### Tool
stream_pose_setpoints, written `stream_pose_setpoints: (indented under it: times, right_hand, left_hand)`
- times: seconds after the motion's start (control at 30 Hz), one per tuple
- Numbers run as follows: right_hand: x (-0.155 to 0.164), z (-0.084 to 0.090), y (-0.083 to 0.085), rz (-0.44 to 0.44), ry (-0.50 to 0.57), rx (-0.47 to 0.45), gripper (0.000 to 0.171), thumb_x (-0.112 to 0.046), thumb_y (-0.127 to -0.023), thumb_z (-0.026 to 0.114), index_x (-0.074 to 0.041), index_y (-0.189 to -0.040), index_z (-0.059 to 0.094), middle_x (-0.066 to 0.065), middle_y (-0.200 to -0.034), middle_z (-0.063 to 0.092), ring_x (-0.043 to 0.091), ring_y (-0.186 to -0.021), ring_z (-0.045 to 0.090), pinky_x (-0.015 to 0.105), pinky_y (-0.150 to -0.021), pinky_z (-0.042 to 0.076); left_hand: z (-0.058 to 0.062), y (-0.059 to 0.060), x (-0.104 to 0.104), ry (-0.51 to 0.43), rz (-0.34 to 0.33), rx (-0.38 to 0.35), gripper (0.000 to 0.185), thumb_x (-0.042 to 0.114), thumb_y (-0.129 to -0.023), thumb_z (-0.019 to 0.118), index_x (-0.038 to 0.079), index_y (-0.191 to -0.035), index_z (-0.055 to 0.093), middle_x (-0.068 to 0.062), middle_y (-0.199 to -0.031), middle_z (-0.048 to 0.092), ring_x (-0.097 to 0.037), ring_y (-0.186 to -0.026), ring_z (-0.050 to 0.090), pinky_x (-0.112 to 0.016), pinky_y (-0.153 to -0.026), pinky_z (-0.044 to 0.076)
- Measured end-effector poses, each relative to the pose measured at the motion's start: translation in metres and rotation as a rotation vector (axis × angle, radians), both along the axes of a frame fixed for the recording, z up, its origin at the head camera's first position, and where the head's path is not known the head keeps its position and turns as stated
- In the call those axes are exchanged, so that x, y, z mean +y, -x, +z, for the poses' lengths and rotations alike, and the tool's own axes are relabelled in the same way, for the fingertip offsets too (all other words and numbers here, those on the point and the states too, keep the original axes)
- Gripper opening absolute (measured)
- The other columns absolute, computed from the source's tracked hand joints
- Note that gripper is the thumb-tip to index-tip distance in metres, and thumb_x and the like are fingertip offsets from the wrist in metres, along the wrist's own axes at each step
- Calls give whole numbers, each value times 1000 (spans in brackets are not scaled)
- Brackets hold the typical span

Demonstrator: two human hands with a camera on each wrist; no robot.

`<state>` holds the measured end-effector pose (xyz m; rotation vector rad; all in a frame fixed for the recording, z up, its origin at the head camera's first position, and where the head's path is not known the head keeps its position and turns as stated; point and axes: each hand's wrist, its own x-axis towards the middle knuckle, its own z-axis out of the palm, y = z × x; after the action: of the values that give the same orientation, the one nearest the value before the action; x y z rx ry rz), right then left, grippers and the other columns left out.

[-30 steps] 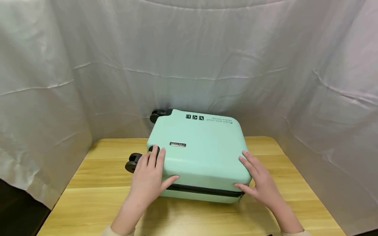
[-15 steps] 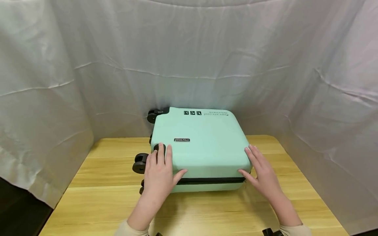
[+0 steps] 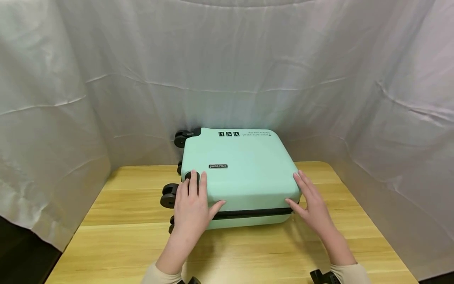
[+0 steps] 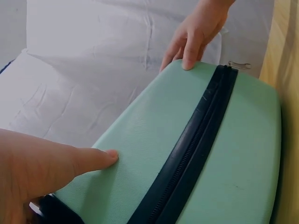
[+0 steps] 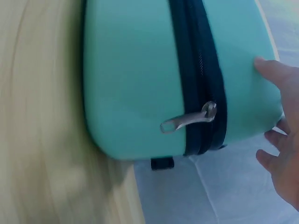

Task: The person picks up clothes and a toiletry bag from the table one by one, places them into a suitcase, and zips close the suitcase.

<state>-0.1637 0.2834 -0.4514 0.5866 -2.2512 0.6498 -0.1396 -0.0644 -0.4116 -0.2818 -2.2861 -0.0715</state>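
Watching from my station, I log this much:

Suitcase: a mint-green hard-shell suitcase (image 3: 244, 173) lies flat on the pale wooden table (image 3: 117, 236), towards its far edge, up against the white draped cloth backdrop (image 3: 227, 71).

Left hand: my left hand (image 3: 193, 209) lies flat on the near left corner of the lid, fingers straight and together, thumb spread along the front edge just above the zip. It presses on the shell and grips nothing.

Right hand: my right hand (image 3: 312, 205) rests on the near right corner, fingers straight on the lid, thumb touching the front edge by the end of the zip. It also lies flat, clasping nothing.

Zip: a black zipper band (image 4: 196, 144) runs round the side of the case between the two shells; from what I can see it is closed along the front.

Zip pull: a small silver metal pull tab (image 5: 189, 119) sticks out from the zip at the right corner, just beside my right thumb but apart from it.

Wheels: black caster wheels (image 3: 168, 195) stick out on the left side, just beside my left fingertips.

Badge: a small dark brand plate (image 3: 218, 166) sits on the lid, near my left hand.
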Motion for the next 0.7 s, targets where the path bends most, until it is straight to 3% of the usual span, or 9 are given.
stream_pose_setpoints:
  times: [0.13,0.27,0.33,0.43,0.5,0.6,0.7]
  right_hand:
    - [-1,1,-7,14,102,-143,81,-9,-78,80,-13,-149,41,16,-155,36,27,-144,35,3,-110,14]
    - [-1,2,-15,51,222,-230,73,-1,-83,73,-14,-148,42,12,-157,34,0,-145,25,1,-107,18]
    - [1,3,-18,79,266,-240,68,2,-86,69,-11,-147,43,14,-156,36,-7,-142,26,2,-108,22]
    - [4,2,-23,116,363,-280,60,4,-90,62,-6,-146,43,10,-152,43,-9,-138,34,5,-107,30]
    - [7,0,-27,125,441,-340,52,1,-95,57,-4,-145,44,0,-147,48,-8,-133,40,6,-103,36]
    - [14,-6,-33,85,525,-446,44,-9,-100,52,-1,-143,45,-17,-134,52,-9,-123,48,5,-97,40]
    - [22,-15,-38,53,558,-527,41,-16,-103,48,6,-138,47,-26,-121,55,-9,-113,54,4,-91,44]
  left_hand:
    - [1,-2,-1,-18,-9,-23,93,67,-70,74,5,-137,53,-23,-137,56,-39,-113,60,-51,-102,47]
    - [1,-5,-4,-26,-21,-45,91,66,-72,73,7,-138,52,-22,-138,55,-40,-122,56,-56,-106,42]
    - [2,-6,-6,-29,-33,-61,90,65,-73,73,8,-139,52,-21,-140,54,-40,-128,52,-57,-108,40]
    - [3,-7,-9,-43,-68,-97,88,61,-74,75,9,-140,50,-21,-143,51,-38,-135,47,-58,-111,36]
    - [4,-8,-12,-54,-93,-118,87,59,-75,75,9,-142,49,-21,-145,49,-38,-136,45,-57,-112,35]
    - [5,-7,-14,-65,-128,-140,86,56,-77,76,9,-143,47,-21,-146,48,-38,-137,45,-56,-113,35]
    - [5,-7,-16,-67,-145,-147,86,54,-77,76,8,-143,47,-22,-146,47,-39,-136,45,-56,-112,36]
